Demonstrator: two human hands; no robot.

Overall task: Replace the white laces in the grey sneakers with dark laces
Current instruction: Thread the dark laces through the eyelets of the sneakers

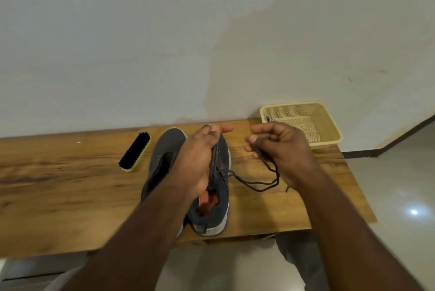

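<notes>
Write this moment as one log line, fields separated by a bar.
step: lacing right sneaker | left hand: holds sneaker | right hand: pinches dark lace | white laces: in basket

Left hand (200, 158) on grey sneaker (222, 187), right hand (280, 149) apparently pinching dark lace (263, 183).

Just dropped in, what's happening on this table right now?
A person is lacing a grey sneaker with a dark lace. The left hand holds the shoe at its lacing area, while the right hand pinches the lace's free end, pulled out to the right. A second grey sneaker lies beside it with no lace visible. A shoe brush lies to the left, and something white, likely the old laces, sits in the yellow basket.
</notes>
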